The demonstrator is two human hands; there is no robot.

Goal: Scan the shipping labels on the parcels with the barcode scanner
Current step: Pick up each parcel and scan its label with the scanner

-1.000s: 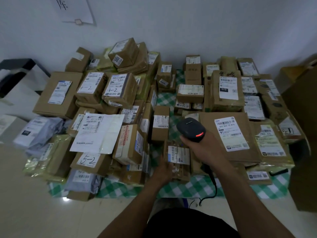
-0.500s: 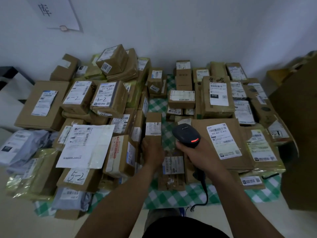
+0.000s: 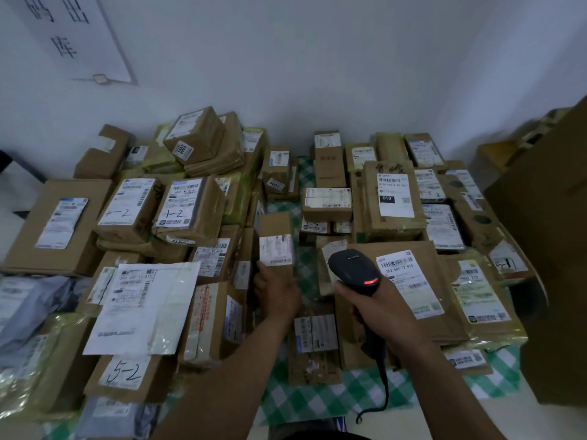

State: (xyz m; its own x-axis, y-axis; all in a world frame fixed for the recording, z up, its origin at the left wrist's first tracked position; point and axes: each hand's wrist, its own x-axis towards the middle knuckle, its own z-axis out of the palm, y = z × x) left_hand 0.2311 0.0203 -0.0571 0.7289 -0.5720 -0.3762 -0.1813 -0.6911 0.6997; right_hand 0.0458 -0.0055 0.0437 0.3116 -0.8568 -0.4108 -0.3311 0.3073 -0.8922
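- The left hand (image 3: 278,293) has its fingers curled round the lower end of a small brown box (image 3: 275,227) and holds it upright above the pile.
- The label (image 3: 275,250) on the box faces the camera, just above the thumb.
- The right hand (image 3: 378,308) is wrapped round the handle of the black scanner (image 3: 354,273), fingers closed on the grip.
- The scanner head sits just right of the box without touching it, and a red light glows on its back.
- A dark cable (image 3: 385,389) hangs from the handle, down past the desk edge.
- Under the scanner hand lies a flat brown mailer (image 3: 425,258) with a white label reading 502-602-12 815.
- Taped parcels (image 3: 190,211) crowd the desk (image 3: 498,373), stacked on both sides, most with white labels up; some carry handwritten marks such as 1-2 and 5-2.
- A green-and-white checked cloth (image 3: 317,404) covers the desk and shows in a strip down the middle and along the near edge.
- Grey plastic bags (image 3: 28,309) lie at the far left.
- A tall carton (image 3: 552,249) stands at the right.
- The wall (image 3: 317,58) behind is plain white, with a paper sheet (image 3: 73,36) of large characters at the upper left.
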